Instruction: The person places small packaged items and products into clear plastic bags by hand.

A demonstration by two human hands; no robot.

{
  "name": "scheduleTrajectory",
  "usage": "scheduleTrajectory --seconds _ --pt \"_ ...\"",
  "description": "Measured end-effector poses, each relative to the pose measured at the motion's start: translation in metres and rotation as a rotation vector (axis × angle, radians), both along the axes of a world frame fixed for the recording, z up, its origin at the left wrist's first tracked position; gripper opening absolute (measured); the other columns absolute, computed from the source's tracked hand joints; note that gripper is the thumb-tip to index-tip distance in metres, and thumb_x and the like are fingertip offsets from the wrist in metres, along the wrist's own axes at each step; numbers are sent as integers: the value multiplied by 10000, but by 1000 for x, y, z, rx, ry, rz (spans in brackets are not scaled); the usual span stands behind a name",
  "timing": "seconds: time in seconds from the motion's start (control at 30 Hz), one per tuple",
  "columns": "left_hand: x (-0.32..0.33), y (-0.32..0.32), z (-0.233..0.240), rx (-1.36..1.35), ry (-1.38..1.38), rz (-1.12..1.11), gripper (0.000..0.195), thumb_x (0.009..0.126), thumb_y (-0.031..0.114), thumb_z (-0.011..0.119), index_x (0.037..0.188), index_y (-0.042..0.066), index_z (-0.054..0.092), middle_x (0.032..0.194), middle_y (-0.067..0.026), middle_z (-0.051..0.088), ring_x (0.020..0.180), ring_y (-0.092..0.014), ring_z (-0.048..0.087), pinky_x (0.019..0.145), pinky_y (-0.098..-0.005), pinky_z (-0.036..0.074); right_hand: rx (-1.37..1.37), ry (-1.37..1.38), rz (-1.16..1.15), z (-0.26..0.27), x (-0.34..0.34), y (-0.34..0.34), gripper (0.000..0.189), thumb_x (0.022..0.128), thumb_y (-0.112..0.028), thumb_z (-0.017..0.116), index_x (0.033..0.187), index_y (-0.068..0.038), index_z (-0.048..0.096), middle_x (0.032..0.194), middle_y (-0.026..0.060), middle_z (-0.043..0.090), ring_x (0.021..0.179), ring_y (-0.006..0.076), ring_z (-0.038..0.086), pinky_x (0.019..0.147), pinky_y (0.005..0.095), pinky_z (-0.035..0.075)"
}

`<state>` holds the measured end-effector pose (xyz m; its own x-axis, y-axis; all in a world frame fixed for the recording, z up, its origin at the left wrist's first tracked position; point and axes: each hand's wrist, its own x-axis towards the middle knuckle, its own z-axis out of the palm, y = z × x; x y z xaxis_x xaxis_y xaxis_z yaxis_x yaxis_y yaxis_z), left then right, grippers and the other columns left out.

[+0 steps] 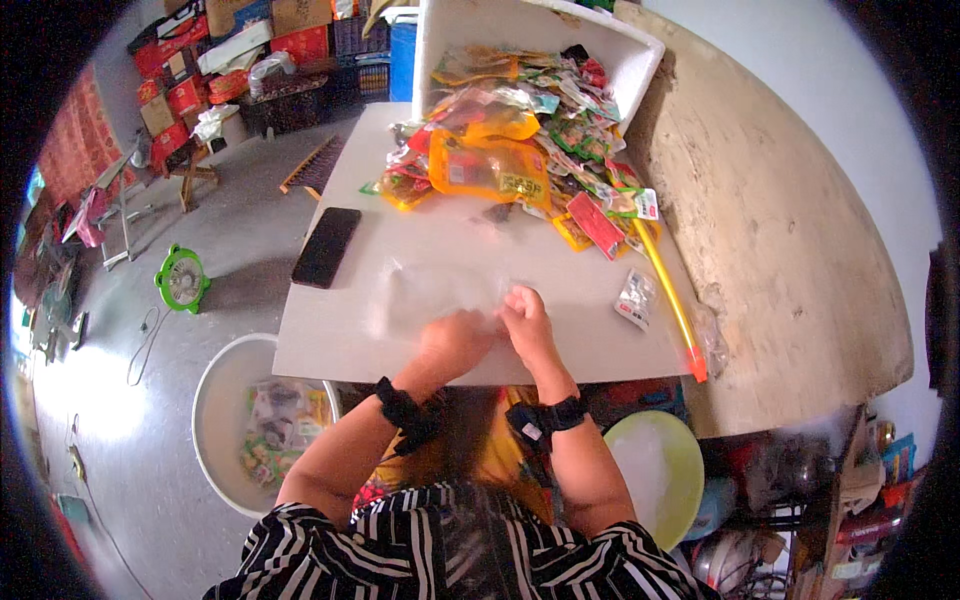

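A clear plastic bag [431, 289] is spread over the pale tabletop [360, 360], blurred and hard to outline. My right hand [531, 319] pinches what looks like its right edge between thumb and fingers. My left hand [456, 337] is motion-blurred over the bag's near side, close to the right hand; its fingers are hidden. Beyond them lies a heap of snack packets, with a large orange-edged plastic packet [487, 169] in front and a red packet [595, 225] at its right. A small silver packet [636, 298] lies apart on the right.
A white foam box [637, 52] tips packets onto the table's far end. A black phone [326, 247] lies at the left edge, a yellow tube with an orange tip [671, 292] at the right. Below stand a white bucket [199, 420] with packets and a pale green basin [686, 450].
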<state>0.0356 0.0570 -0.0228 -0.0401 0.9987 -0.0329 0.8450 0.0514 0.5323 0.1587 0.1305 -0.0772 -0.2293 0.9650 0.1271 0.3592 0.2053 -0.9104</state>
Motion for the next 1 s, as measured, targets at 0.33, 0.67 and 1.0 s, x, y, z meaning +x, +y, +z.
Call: scheduleTrajectory --seconds 0.33,0.67,1.0 --pt "15 16 2 100 373 -201 210 725 241 490 758 61 592 759 -105 590 720 -247 584 567 -372 486 -86 -4 1 -4 2 6 396 758 -115 504 1095 40 365 1043 168 473 882 171 497 748 272 405" --pt "6 20 -13 87 334 -138 219 741 230 474 770 46 588 750 -124 587 734 -263 584 568 -363 486 -171 214 44 -2 3 7 343 758 -116 517 1044 39 407 954 115 495 812 142 490 710 251 411" --pt "4 22 -17 113 314 -212 285 776 282 423 806 49 585 771 -131 585 741 -291 581 617 -384 479 -242 142 69 6 1 15 367 724 -163 539 1019 29 434 926 118 522 828 177 503 704 284 414"
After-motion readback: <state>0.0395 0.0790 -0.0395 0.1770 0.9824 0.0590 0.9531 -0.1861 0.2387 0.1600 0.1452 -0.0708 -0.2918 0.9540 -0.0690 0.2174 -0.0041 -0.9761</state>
